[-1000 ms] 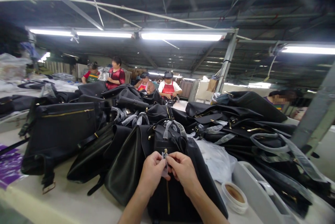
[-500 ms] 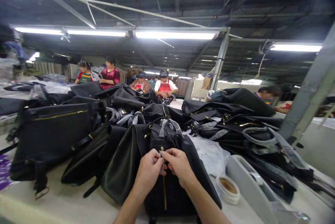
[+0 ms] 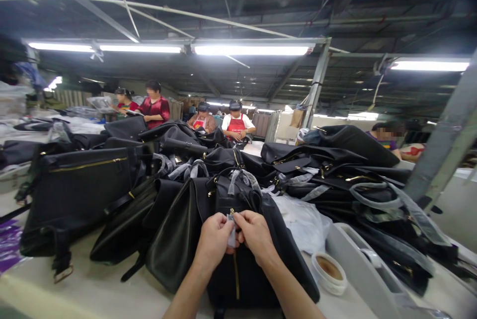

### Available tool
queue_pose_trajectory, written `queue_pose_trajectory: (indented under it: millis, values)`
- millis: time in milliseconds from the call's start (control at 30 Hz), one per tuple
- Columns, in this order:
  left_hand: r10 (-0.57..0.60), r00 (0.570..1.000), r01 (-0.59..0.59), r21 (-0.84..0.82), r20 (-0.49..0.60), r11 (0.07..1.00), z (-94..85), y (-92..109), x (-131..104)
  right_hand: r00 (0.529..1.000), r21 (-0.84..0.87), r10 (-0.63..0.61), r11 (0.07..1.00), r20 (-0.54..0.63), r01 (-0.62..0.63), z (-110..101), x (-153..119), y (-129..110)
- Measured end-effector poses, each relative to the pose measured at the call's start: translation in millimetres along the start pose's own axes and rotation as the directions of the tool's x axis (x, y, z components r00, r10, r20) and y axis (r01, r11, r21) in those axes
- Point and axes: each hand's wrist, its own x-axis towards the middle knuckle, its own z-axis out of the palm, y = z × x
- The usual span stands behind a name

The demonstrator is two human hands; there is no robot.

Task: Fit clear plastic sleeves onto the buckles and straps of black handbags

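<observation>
A black bag [image 3: 264, 279] with a gold zipper lies right in front of me, its gold clasp [image 3: 231, 211] just above my fingertips. My left hand [image 3: 214, 239] is closed on a small pale wrapping piece [image 3: 231, 232] below that clasp. From the other side my right hand [image 3: 256, 235] pinches at the top of the same piece, its thumb and fingers pressed together. The fingers of both hands nearly touch, and they hide part of the piece and of the zipper's upper end.
Black bags [image 3: 82, 195] are heaped to the left and ahead, more [image 3: 335, 160] to the right. A round tub of brown stuff [image 3: 329, 270] stands beside a grey tray [image 3: 357, 254]. Several people work beyond; a metal post [image 3: 443, 130] rises at right.
More of the pale piece now shows between my fingers. My hands have stayed close together at the clasp. The view has shifted slightly.
</observation>
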Motion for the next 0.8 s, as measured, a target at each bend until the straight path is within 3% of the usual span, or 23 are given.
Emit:
queue_pose_trajectory:
  millis: [367, 600, 800]
  values:
    - [0.045, 0.997, -0.044, 0.004, -0.057, 0.999, 2.4, -13.5, 3.5, 0.999, -0.162, 0.036, 0.986, -0.006, -0.037, 2.7, 7.1, 2.6]
    - [0.276, 0.951, -0.23, 0.283, -0.136, 0.931, 3.9, -19.5, -2.7, 0.998, -0.11, 0.063, 0.992, 0.03, -0.059, 0.8, 7.6, -2.5]
    - [0.416, 0.898, -0.266, 0.578, -0.142, 0.771, 7.7, -20.7, -11.5, 0.998, -0.004, 0.047, 0.999, 0.033, -0.047, 2.6, 5.0, -3.9]
